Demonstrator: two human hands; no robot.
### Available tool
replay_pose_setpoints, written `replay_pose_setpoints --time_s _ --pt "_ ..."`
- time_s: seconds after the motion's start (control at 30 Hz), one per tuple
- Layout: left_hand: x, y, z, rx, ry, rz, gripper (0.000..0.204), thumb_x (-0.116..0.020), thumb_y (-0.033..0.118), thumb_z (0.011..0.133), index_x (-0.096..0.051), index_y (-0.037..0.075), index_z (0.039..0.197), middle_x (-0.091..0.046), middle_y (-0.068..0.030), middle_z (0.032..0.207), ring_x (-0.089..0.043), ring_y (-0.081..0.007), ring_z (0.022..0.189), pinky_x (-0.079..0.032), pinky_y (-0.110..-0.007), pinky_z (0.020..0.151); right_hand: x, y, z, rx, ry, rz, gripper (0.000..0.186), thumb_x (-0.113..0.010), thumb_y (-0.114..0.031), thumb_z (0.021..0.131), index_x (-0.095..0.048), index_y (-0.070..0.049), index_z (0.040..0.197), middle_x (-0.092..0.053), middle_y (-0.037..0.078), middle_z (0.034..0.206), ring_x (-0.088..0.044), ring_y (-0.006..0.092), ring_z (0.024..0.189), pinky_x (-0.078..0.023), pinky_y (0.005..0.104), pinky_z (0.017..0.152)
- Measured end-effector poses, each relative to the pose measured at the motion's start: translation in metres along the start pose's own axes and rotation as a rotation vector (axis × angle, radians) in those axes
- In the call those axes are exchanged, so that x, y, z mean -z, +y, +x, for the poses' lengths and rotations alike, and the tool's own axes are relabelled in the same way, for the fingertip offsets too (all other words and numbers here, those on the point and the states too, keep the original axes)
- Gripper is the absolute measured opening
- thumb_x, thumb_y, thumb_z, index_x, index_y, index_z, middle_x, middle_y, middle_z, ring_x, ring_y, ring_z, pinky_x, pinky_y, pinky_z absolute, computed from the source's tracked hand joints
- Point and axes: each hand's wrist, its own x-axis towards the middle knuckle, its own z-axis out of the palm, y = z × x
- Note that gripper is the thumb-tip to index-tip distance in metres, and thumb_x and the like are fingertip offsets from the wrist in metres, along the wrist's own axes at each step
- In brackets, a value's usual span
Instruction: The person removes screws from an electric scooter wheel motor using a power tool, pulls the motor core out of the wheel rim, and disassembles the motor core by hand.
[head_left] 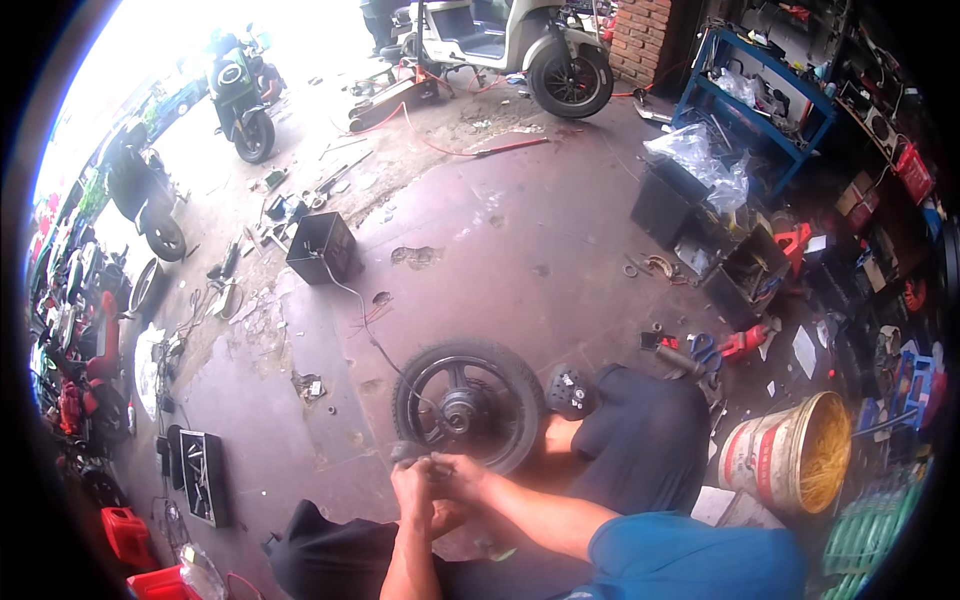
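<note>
Close in front of me a black spoked wheel with a tyre (515, 385) lies flat on the floor. From its hub (457, 410) a thin cable (372, 335) runs to an open black box (345, 245). At the wheel's near left edge my left hand (412, 485) and my right hand (462, 475) come together, fingers curled closed. Whatever is between them is too small and hidden to name. Just beyond the fingers shows a dark rounded thing (407, 450), which I cannot identify. My right shoe (570, 390), dark with holes, rests beside the tyre.
At left lies a tray of tools (203, 478). To the right stand a tilted white bucket (770, 455), a red-handled tool (745, 340), black bins (670, 200) and a blue metal shelf (765, 75). Scooters (240, 95) and a white three-wheeler (500, 35) are farther off.
</note>
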Motion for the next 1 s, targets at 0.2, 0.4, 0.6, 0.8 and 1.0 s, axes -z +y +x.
replay_pose_setpoints --time_s 0.2,0.4,0.6,0.8,1.0 --pt "0.008 0.046 -0.040 -0.634 0.138 0.555 0.045 -0.066 0.029 0.081 -0.056 0.008 0.119 -0.060 -0.0220 0.111 -0.056 -0.0403 0.103 -0.045 -0.048 0.088 0.029 -0.004 0.011 0.217 0.034 -0.071 0.031 -0.058 -0.038 0.094 -0.065 -0.010 0.107 -0.066 0.004 0.095 -0.063 0.0180 0.086 -0.052 0.0361 0.073" --pt "0.007 0.051 -0.041 -0.989 0.063 0.919 0.077 -0.079 0.019 0.057 -0.047 0.007 0.125 -0.052 -0.0119 0.112 -0.051 -0.0314 0.107 -0.042 -0.043 0.087 0.000 -0.028 0.018 0.211 0.460 -0.521 0.027 -0.066 -0.041 0.087 -0.067 -0.016 0.099 -0.063 -0.002 0.086 -0.060 0.0118 0.077 -0.052 0.0304 0.063" --pt "0.008 0.033 -0.018 -0.595 -0.056 0.778 0.023 -0.062 0.023 0.085 -0.063 0.002 0.095 -0.065 -0.0119 0.085 -0.064 -0.0293 0.080 -0.050 -0.040 0.068 -0.036 -0.015 0.002 0.168 0.444 -0.256 0.033 -0.072 -0.045 0.083 -0.065 -0.014 0.092 -0.060 0.000 0.081 -0.059 0.0153 0.076 -0.051 0.0353 0.064" --pt "0.003 0.046 -0.024 0.276 -0.179 -0.069 0.039 -0.053 0.033 0.091 -0.070 -0.002 0.087 -0.068 -0.0228 0.080 -0.067 -0.0374 0.080 -0.051 -0.046 0.072 -0.016 -0.001 -0.011 0.169 0.133 0.072 0.023 -0.057 -0.034 0.093 -0.064 -0.012 0.093 -0.064 0.003 0.089 -0.060 0.0202 0.091 -0.044 0.0432 0.090" --pt "0.010 0.033 -0.038 -0.374 0.004 0.858 0.036 -0.061 0.031 0.088 -0.061 0.004 0.111 -0.064 -0.0168 0.089 -0.063 -0.0360 0.086 -0.049 -0.046 0.079 0.002 -0.004 -0.001 0.227 0.252 -0.084 0.016 -0.064 -0.025 0.091 -0.065 -0.012 0.100 -0.066 0.003 0.096 -0.060 0.0170 0.090 -0.050 0.0385 0.077"
